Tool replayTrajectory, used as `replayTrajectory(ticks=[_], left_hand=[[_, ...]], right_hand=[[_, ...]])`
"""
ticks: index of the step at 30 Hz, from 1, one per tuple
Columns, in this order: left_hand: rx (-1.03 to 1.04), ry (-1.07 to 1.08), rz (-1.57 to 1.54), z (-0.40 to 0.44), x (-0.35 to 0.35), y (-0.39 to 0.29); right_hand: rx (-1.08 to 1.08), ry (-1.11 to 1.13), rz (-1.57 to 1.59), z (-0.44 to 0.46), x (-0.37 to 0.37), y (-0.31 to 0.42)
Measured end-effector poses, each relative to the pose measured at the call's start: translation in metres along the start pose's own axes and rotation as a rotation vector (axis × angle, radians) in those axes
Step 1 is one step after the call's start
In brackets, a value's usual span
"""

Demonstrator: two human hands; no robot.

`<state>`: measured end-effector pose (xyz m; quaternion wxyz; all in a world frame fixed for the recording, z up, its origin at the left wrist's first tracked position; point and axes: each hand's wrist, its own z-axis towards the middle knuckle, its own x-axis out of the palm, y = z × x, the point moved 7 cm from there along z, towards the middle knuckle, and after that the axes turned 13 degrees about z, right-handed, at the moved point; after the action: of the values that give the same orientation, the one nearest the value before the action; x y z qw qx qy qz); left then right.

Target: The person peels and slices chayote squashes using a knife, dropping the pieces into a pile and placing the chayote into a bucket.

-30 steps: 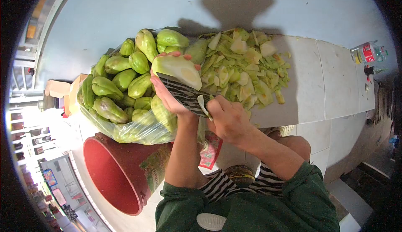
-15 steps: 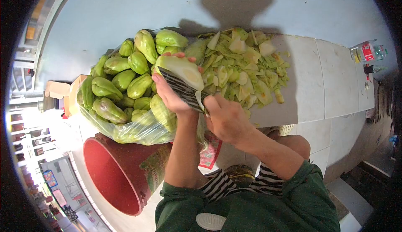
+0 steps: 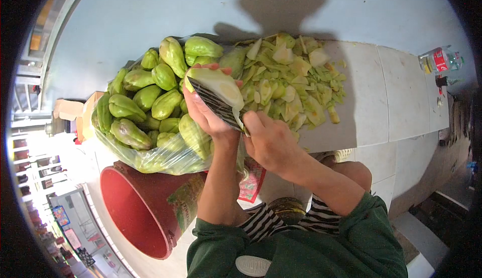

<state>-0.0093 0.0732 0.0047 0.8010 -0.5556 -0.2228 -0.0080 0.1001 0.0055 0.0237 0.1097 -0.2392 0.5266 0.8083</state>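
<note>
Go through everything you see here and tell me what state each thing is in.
Left hand: cupped around the held chayote.
Held chayote: cut, pale flesh showing.
Right hand: closed on the knife.
Knife: blade against the held chayote.
Bagged chayotes: green, those visible look whole.
Clear plastic bag: open, filled.
Cut pieces: heaped loosely on the ledge.
Red bucket: uncovered.
Cardboard box: flap open.

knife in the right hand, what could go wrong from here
The knife has its broad blade against the pale cut chayote, close to the left hand cradling it; if the right hand's grip slipped, the blade could nick that palm or thumb.

Whole green chayotes are heaped high in a clear plastic bag just beside, so a bump from the left arm might roll one out.
</note>
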Motion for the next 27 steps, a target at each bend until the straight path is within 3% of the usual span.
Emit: replayTrajectory(ticks=[6,9,11,14,20,24,27], left_hand=[[0.062,-0.006,0.096,0.000,0.002,-0.008],[-0.033,0.007,0.024,0.002,-0.002,-0.003],[-0.003,0.109,0.178,0.004,-0.003,-0.004],[-0.086,0.139,0.176,0.008,-0.002,-0.008],[-0.105,0.251,0.186,0.018,-0.005,-0.007],[-0.109,0.298,0.302,0.020,-0.006,-0.007],[-0.296,0.403,0.081,0.014,0.003,-0.003]], right_hand=[[0.007,0.001,-0.008,0.001,-0.002,0.003],[-0.005,-0.005,0.030,0.003,-0.002,-0.001],[-0.008,-0.006,0.062,0.006,-0.004,-0.005],[0.022,0.006,0.227,0.014,-0.017,-0.009],[0.222,0.091,0.297,0.028,-0.051,-0.024],[0.184,-0.014,0.249,0.031,-0.068,-0.030],[0.194,-0.153,0.225,0.035,-0.082,-0.043]])
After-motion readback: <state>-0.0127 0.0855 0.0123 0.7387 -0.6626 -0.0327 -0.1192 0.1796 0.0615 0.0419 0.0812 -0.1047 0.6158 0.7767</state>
